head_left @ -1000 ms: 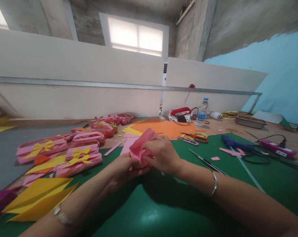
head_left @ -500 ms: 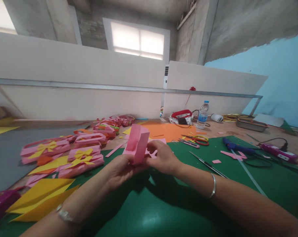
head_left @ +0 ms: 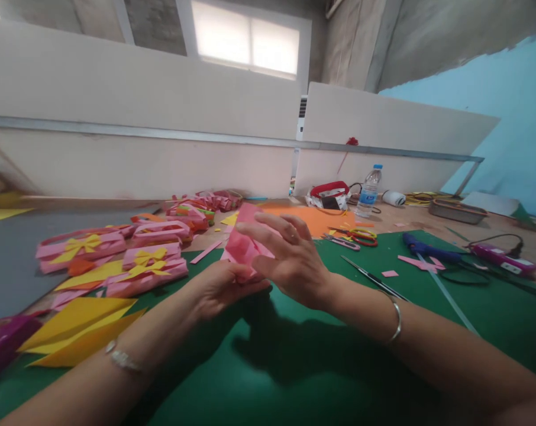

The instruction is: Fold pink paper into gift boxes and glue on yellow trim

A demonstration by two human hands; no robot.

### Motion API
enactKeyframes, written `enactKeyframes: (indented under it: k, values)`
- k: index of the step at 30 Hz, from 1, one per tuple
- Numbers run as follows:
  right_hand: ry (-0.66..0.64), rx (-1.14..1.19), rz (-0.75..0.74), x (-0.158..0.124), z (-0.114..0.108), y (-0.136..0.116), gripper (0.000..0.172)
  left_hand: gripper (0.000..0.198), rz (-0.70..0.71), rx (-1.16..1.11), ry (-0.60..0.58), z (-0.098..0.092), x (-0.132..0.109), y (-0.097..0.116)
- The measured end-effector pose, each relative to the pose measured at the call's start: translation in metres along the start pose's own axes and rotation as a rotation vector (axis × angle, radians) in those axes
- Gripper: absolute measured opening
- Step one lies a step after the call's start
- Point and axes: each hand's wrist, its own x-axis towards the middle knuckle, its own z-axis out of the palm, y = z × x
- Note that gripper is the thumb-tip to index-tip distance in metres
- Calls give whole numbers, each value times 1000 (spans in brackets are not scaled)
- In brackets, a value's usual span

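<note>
A folded piece of pink paper (head_left: 241, 251) is held up over the green mat (head_left: 197, 378). My left hand (head_left: 223, 287) grips it from below, thumb on the near side. My right hand (head_left: 294, 254) lies over its right side with fingers spread and partly bent, covering much of it; whether the fingertips touch the paper is hard to tell. To the left lie several pink paper bags (head_left: 152, 272) with yellow bows. Folded yellow paper (head_left: 81, 325) rests beside my left forearm.
On the right are scissors (head_left: 363, 237), a pen (head_left: 374, 278), a blue glue gun (head_left: 428, 248), a purple power strip (head_left: 503, 259) and pink scraps (head_left: 389, 274). Orange sheets (head_left: 315, 220) lie behind my hands. A water bottle (head_left: 369, 192) stands at the back, before a white partition (head_left: 139, 160).
My right hand has gone from pinching the paper's right edge to spreading its fingers over it. My left hand keeps its hold. The view has tipped slightly downward.
</note>
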Motion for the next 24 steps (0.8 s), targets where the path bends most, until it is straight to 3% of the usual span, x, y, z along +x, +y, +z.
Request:
enactKeyframes:
  k: [8,15,24]
  values:
    - [-23,-13,-155,-1,-1,1,28,34,-11,74,1,4,1,-4]
    - [-139,-90,-30,-2,4,10,27,32,-62,47,-22,8,2,-4]
    - [-170,-97,13,-3,6,10,25,37,-21,25,-18,6,1,-5]
